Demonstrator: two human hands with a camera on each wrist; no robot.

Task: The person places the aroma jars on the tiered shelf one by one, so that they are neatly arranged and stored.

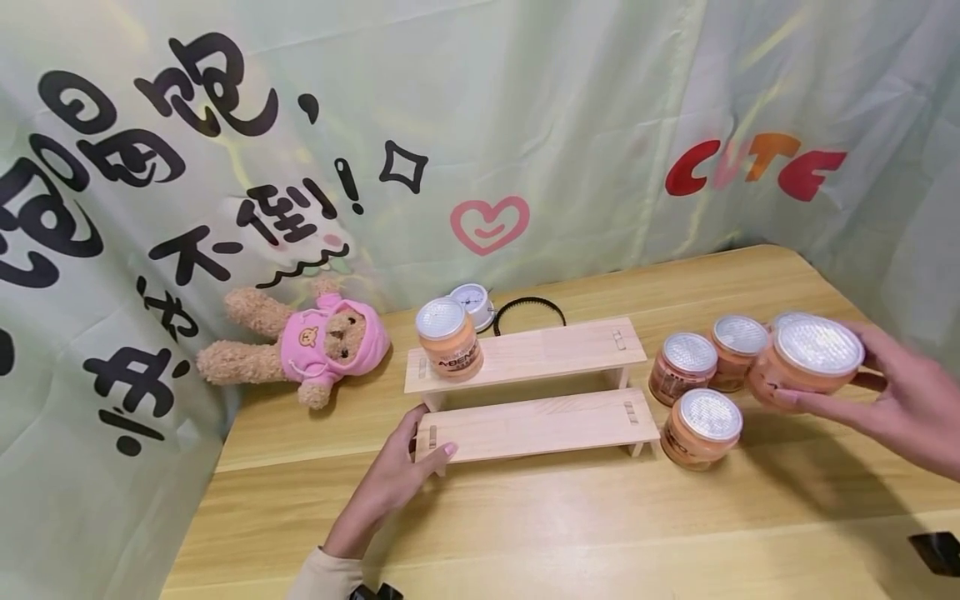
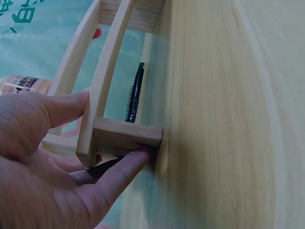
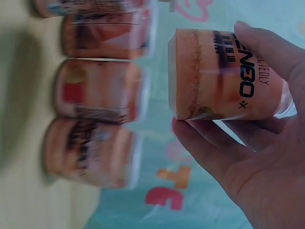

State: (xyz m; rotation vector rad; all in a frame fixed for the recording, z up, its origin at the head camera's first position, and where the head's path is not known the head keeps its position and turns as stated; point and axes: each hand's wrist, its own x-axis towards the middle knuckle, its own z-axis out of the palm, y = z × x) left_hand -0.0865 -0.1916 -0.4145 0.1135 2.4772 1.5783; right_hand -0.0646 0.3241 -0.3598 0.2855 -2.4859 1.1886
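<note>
My left hand (image 1: 401, 471) grips the left end of a two-tier wooden shelf (image 1: 540, 427), thumb on the lower board and fingers around its end support (image 2: 126, 133). On the upper tier, toward the left, stands an orange jar (image 1: 450, 342) with a clear, ridged lid. My right hand (image 1: 900, 392) holds a similar jar (image 1: 802, 367) above the table, its thumb and fingers on opposite sides; the black lettering shows in the right wrist view (image 3: 245, 71). Below and left of it, several more jars (image 1: 702, 429) stand upright beside the shelf's right end.
Behind the shelf are a small white clock (image 1: 474, 302) and a black toothed headband (image 1: 528, 302). A teddy bear (image 1: 322, 342) in a pink hoodie lies at the back left. Printed curtains (image 1: 585, 167) hang along the rear of the wooden table (image 1: 540, 533).
</note>
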